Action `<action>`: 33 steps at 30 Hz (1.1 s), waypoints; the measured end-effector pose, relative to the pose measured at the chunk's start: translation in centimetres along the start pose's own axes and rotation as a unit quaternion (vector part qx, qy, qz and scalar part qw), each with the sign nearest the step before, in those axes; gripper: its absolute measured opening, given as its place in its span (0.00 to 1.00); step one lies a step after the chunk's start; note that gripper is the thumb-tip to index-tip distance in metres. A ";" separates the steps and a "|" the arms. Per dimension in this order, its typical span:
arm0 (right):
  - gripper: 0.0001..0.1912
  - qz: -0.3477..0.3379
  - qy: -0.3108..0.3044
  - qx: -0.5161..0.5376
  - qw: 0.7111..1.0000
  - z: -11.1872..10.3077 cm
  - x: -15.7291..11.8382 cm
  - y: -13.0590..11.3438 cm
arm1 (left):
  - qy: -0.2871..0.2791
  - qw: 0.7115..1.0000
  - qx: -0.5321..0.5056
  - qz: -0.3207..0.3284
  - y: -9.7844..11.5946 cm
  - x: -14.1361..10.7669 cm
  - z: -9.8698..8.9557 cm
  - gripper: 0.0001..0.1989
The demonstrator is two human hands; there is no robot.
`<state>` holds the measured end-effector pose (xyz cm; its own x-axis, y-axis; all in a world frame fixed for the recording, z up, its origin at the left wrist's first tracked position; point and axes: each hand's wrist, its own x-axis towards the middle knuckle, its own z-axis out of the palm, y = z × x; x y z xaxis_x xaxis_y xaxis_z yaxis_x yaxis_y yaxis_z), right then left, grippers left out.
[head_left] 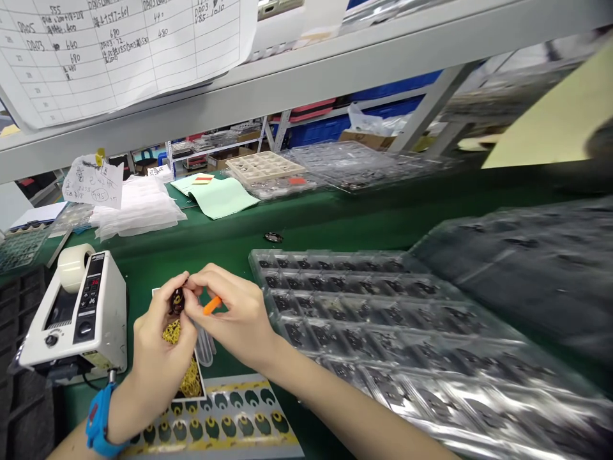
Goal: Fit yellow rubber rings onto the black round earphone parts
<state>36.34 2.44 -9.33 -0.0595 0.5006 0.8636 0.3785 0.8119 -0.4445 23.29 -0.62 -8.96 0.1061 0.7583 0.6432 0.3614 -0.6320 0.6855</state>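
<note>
Between the fingertips of my left hand (160, 342) is a small dark part (177, 300) with a yellow mark. My right hand (230, 313) pinches at the right side of the same part, and an orange stick-like tool (212, 305) pokes out between its fingers. Below my hands lies a white-edged tray of small yellow pieces (190, 380). Nearer to me is a sheet of dark oval stickers with yellow (227, 427). A blue band is around my left wrist.
A white tape dispenser (79, 319) stands at left. Clear compartment trays with dark parts (354, 313) fill the right side. One dark part (273, 237) lies on the green table (230, 241). A grey shelf beam (306, 80) crosses above.
</note>
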 end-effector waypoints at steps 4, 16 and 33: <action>0.08 -0.016 -0.030 0.031 0.999 -0.2 0.3 0.4 | -0.011 0.999 -0.021 -0.031 -0.1 0.1 -0.1 0.21; 0.06 0.267 -0.141 0.250 0.920 -2.0 2.1 -0.1 | 0.044 0.983 -0.110 -0.140 -2.1 1.8 -0.7 0.19; 0.10 0.312 -0.334 0.052 0.888 0.7 1.0 3.3 | 0.120 0.982 -0.132 -0.057 -0.4 2.9 -3.1 0.17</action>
<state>36.90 5.82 -10.13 -0.4168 0.9006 0.1229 0.4451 0.3201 -0.8363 20.56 1.34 -6.26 -0.1543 0.7869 0.5975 0.1013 -0.5890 0.8018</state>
